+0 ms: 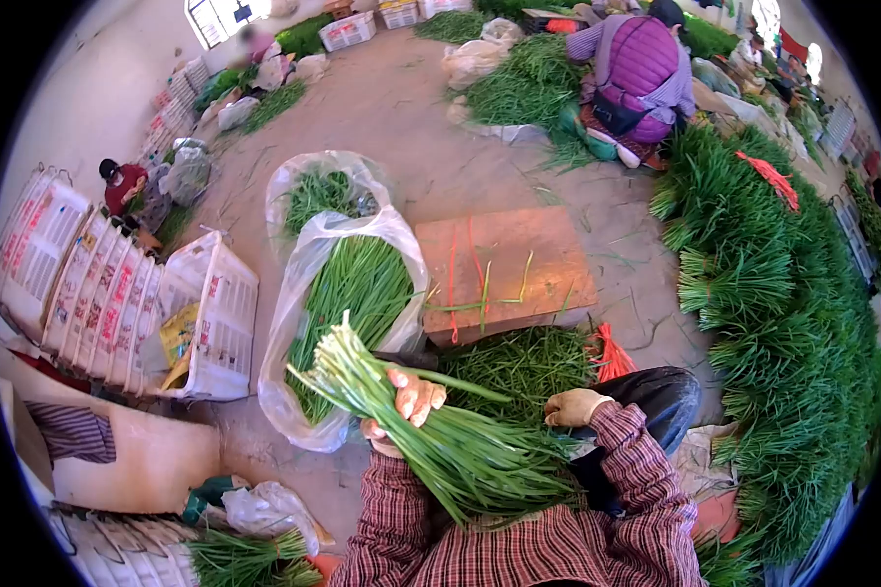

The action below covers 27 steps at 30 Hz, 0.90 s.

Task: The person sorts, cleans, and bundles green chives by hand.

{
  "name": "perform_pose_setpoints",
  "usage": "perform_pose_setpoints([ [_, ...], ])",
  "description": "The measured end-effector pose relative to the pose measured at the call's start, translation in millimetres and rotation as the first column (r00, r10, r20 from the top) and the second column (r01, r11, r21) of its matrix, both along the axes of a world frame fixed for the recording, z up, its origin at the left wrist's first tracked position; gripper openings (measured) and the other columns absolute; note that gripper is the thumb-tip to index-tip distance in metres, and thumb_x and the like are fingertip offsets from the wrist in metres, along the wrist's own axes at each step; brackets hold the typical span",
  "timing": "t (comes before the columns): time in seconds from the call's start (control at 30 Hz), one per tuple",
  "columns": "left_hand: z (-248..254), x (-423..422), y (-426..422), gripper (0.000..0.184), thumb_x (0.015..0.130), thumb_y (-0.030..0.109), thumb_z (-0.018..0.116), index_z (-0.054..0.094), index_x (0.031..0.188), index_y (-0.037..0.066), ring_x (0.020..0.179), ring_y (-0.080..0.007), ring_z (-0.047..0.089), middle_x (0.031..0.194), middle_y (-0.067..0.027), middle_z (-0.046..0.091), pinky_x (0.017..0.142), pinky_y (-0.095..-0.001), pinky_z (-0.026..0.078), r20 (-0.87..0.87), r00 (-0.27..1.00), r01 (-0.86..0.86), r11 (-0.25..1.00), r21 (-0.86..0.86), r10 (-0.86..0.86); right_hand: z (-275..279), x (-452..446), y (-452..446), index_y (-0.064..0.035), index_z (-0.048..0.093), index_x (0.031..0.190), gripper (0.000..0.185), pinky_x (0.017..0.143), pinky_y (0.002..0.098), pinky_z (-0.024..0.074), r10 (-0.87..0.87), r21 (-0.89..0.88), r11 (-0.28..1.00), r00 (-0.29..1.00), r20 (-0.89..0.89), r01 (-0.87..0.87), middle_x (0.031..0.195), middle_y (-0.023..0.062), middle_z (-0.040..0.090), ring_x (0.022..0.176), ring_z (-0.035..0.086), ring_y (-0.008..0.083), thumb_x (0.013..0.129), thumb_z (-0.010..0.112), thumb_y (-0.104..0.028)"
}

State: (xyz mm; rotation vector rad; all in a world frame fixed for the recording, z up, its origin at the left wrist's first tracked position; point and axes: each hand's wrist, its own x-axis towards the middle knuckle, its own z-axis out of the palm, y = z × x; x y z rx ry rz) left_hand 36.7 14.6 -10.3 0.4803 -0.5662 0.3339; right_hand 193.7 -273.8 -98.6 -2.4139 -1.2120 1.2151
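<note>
My left hand [413, 399], in a pale glove with bare-looking fingertips, is closed round a thick bunch of garlic chives [460, 445]. The pale cut ends point up and left, and the green leaves spread across my lap. My right hand [575, 407], also gloved, rests by my dark-clad knee with its fingers curled; whatever they may hold is hidden. Close to it lies a heap of loose chive leaves [519, 362]. Beyond the bunch stands a low wooden block [548, 249] with red ties [452, 284] and stray stems on top.
A clear plastic bag [272, 377] of chives stands left of the block. White crates [227, 323] are stacked at far left. Bundled chives [783, 342] line the right side. Red ties [612, 354] hang near my knee. A person in a purple vest [641, 64] bends ahead.
</note>
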Motion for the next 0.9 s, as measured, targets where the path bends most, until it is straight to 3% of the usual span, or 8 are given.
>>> perform_pose_setpoints([
  [0.17, -13.3, 10.9, -10.7, 0.068, 0.079, 0.034, 0.078, 0.053, 0.135, 0.003, 0.073, -0.0136, 0.060, 0.088, 0.0008, 0.065, 0.087, -0.0389, 0.046, 0.044, 0.999, 0.030, 0.998, 0.050, -0.032, 96.7, 11.3, 46.4, -0.0043, 0.064, 0.122, 0.044, 0.086, 0.0437, 0.0553, -0.313, 0.689, 0.721, 0.923, 0.226, 0.076, 0.112, 0.0153, 0.070, 0.099, 0.068, 0.0354, 0.101, 0.055, -0.041],
  [0.27, -12.3, 11.8, -22.3, 0.072, 0.077, 0.036, 0.079, 0.053, 0.136, 0.004, 0.070, -0.0142, 0.059, 0.086, 0.0012, 0.063, 0.087, -0.0393, 0.045, -0.035, 0.997, 0.070, 0.996, 0.054, -0.069, 179.2, -4.3, 82.8, -0.0054, 0.058, 0.134, 0.048, 0.092, 0.0324, 0.0539, -0.082, 0.652, 0.572, 0.825, -0.560, 0.499, 0.118, 0.0139, 0.069, 0.107, 0.068, 0.0203, 0.103, 0.057, -0.041],
  [0.37, -0.6, -0.7, -37.5, 0.068, 0.074, 0.033, 0.081, 0.055, 0.130, 0.006, 0.072, -0.0142, 0.057, 0.087, 0.0005, 0.062, 0.091, -0.0399, 0.041, -0.208, 0.975, 0.069, 0.997, -0.035, -0.075, 207.6, -19.6, 111.5, -0.0062, 0.064, 0.125, 0.038, 0.090, 0.0354, 0.0563, 0.020, 0.784, 0.620, 0.999, -0.039, 0.018, 0.106, 0.0117, 0.072, 0.100, 0.071, 0.0212, 0.097, 0.067, -0.031],
  [0.43, -1.0, -0.5, -32.4, 0.065, 0.074, 0.033, 0.081, 0.055, 0.127, 0.005, 0.071, -0.0140, 0.058, 0.085, 0.0009, 0.062, 0.089, -0.0391, 0.043, -0.220, 0.972, 0.079, 0.997, -0.012, -0.080, 201.8, -19.1, 121.3, -0.0077, 0.069, 0.111, 0.026, 0.079, 0.0359, 0.0575, 0.010, 0.760, 0.635, 0.982, -0.186, 0.138, 0.095, 0.0098, 0.071, 0.090, 0.071, 0.0251, 0.097, 0.068, -0.029],
  [0.5, -9.1, 9.4, -25.4, 0.064, 0.074, 0.033, 0.082, 0.055, 0.124, 0.003, 0.069, -0.0138, 0.060, 0.081, 0.0002, 0.063, 0.082, -0.0373, 0.047, -0.104, 0.988, 0.117, 0.992, 0.043, -0.112, 187.5, -8.3, 132.5, -0.0100, 0.070, 0.102, 0.014, 0.066, 0.0294, 0.0567, -0.114, 0.945, 0.328, 0.993, 0.033, 0.007, 0.088, 0.0035, 0.070, 0.073, 0.069, 0.0139, 0.098, 0.067, -0.023],
  [0.57, -2.1, 3.5, -27.6, 0.065, 0.073, 0.034, 0.083, 0.055, 0.124, 0.003, 0.068, -0.0143, 0.061, 0.082, -0.0004, 0.064, 0.083, -0.0385, 0.048, -0.140, 0.985, 0.112, 0.992, 0.062, -0.103, 206.8, -1.0, 126.3, -0.0099, 0.071, 0.102, 0.014, 0.066, 0.0251, 0.0555, -0.110, 0.698, 0.492, 0.832, -0.544, 0.521, 0.089, -0.0001, 0.071, 0.073, 0.065, 0.0065, 0.097, 0.069, -0.023],
  [0.7, -10.6, 12.3, -21.1, 0.065, 0.074, 0.035, 0.083, 0.055, 0.123, 0.003, 0.067, -0.0149, 0.061, 0.081, 0.0030, 0.063, 0.081, -0.0371, 0.049, 0.046, 0.993, 0.106, 0.992, 0.063, -0.109, 201.6, 26.1, 106.7, -0.0073, 0.072, 0.107, 0.018, 0.067, 0.0214, 0.0527, -0.223, 0.574, 0.283, 0.634, -0.740, 0.769, 0.090, -0.0013, 0.070, 0.074, 0.061, 0.0044, 0.102, 0.060, -0.021],
  [0.9, -14.4, 8.7, 3.3, 0.073, 0.076, 0.032, 0.082, 0.047, 0.134, 0.005, 0.081, -0.0138, 0.056, 0.091, 0.0019, 0.057, 0.091, -0.0411, 0.042, -0.084, 0.996, 0.009, 1.000, 0.022, -0.007, 131.6, 29.3, 60.4, -0.0073, 0.056, 0.139, 0.060, 0.099, 0.0406, 0.0494, -0.356, 0.531, 0.833, 0.884, 0.303, 0.154, 0.131, 0.0177, 0.063, 0.120, 0.061, 0.0340, 0.100, 0.055, -0.052],
])
